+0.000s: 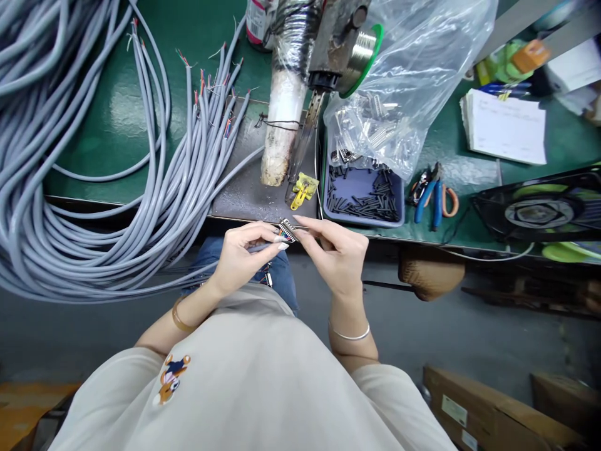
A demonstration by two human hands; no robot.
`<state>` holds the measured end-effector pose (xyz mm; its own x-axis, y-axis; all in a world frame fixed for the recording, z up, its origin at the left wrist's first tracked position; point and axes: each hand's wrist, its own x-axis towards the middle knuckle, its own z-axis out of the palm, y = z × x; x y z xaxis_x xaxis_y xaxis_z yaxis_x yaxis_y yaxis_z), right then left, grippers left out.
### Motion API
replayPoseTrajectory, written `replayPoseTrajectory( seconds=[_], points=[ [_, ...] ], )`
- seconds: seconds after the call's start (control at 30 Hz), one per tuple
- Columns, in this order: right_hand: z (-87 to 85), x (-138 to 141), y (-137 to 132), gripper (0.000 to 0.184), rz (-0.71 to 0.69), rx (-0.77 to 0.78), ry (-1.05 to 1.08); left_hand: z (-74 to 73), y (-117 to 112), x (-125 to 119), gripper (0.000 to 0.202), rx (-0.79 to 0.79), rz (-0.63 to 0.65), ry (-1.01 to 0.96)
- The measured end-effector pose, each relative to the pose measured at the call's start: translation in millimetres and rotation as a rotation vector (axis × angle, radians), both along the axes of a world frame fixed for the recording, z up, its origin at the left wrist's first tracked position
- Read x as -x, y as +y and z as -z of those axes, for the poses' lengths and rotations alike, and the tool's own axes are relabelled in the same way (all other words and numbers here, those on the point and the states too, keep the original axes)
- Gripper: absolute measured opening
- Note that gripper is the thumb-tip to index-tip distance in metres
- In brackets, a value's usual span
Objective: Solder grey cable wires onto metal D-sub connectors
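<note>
A small metal multi-pin connector [288, 230] with coloured wires at its back is between my hands, just off the table's front edge. My left hand [241, 254] pinches the wired end of a grey cable right behind it, thumb and forefinger at the wires. From the other side, my right hand [339, 249] is closed with thumb and fingertips at the connector's right end; whether a smaller piece is also in those fingers is hidden. Just beyond my hands are a yellow clip [303, 191] and a soldering iron [305, 134] pointing down towards it.
A thick bundle of grey cables [154, 244] with stripped ends covers the left. A purple bin [361, 220] holds short black tubes, with a plastic bag of connectors [370, 128] over it. Solder spool [364, 59], blue-handled pliers [436, 203], paper stack [507, 128] and black fan [539, 210] stand around.
</note>
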<state>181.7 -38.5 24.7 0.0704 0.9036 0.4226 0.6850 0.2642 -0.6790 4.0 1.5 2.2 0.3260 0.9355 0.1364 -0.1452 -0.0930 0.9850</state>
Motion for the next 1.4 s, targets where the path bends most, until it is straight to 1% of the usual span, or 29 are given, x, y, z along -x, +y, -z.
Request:
replayPoseTrajectory(
  seconds=[0.13, 0.27, 0.3, 0.33, 0.4, 0.47, 0.53, 0.6, 0.63, 0.7, 0.8, 0.9, 1.0, 1.07, 1.2, 1.4],
  points=[
    [0.8, -1.9, -1.7, 0.018, -0.075, -0.135, -0.149, 3.9, 2.2, 0.0, 0.008, 0.059, 0.016, -0.050],
    [4.7, -1.0, -1.5, 0.006, -0.147, -0.168, -0.249, 3.9, 4.4, 0.7, 0.012, 0.166, 0.040, -0.057],
    [5.8, -0.8, -1.9, 0.003, -0.146, -0.170, -0.253, 3.6, 4.8, 0.5, 0.013, 0.194, 0.044, -0.059],
    [6.7, -0.7, -2.7, 0.004, -0.129, -0.171, -0.239, 3.4, 5.4, 0.2, 0.014, 0.220, 0.045, -0.064],
    [7.8, -1.0, -5.9, 0.009, -0.066, -0.165, -0.143, 3.4, 7.1, -0.5, 0.018, 0.275, 0.032, -0.079],
    [7.7, -1.5, -10.4, 0.011, -0.004, -0.150, 0.051, 4.0, 10.0, -0.8, 0.022, 0.334, 0.003, -0.094],
    [7.3, -1.3, -14.3, 0.016, 0.059, -0.180, 0.273, 4.7, 13.7, -0.6, 0.028, 0.386, -0.031, -0.112],
    [8.2, 0.4, -16.0, 0.017, 0.127, -0.204, 0.404, 4.9, 17.2, -0.1, 0.031, 0.415, -0.057, -0.134],
    [9.5, 1.7, -15.8, 0.018, 0.153, -0.193, 0.416, 4.8, 18.7, 0.1, 0.033, 0.420, -0.067, -0.143],
    [13.7, 5.1, -13.1, 0.018, 0.166, -0.123, 0.369, 4.4, 20.8, 0.0, 0.033, 0.418, -0.079, -0.151],
    [21.6, 11.3, -4.8, 0.005, 0.136, -0.008, 0.331, 3.9, 22.8, -2.0, 0.031, 0.388, -0.087, -0.151],
    [26.8, 16.8, 5.0, 0.010, 0.102, 0.067, 0.373, 3.7, 25.0, -6.3, 0.025, 0.328, -0.098, -0.132],
    [27.2, 19.2, 12.2, 0.014, 0.096, 0.066, 0.387, 2.2, 28.9, -11.6, 0.021, 0.256, -0.136, -0.110],
    [25.8, 18.5, 15.1, 0.014, 0.089, 0.049, 0.396, 0.0, 32.2, -14.7, 0.019, 0.234, -0.151, -0.106],
    [22.1, 14.7, 19.0, 0.014, 0.063, 0.045, 0.421, -4.3, 38.4, -18.5, 0.019, 0.258, -0.139, -0.099],
    [16.4, 11.9, 24.0, 0.015, 0.028, 0.027, 0.410, -5.8, 42.7, -18.8, 0.024, 0.279, -0.140, -0.105]
  ],
)
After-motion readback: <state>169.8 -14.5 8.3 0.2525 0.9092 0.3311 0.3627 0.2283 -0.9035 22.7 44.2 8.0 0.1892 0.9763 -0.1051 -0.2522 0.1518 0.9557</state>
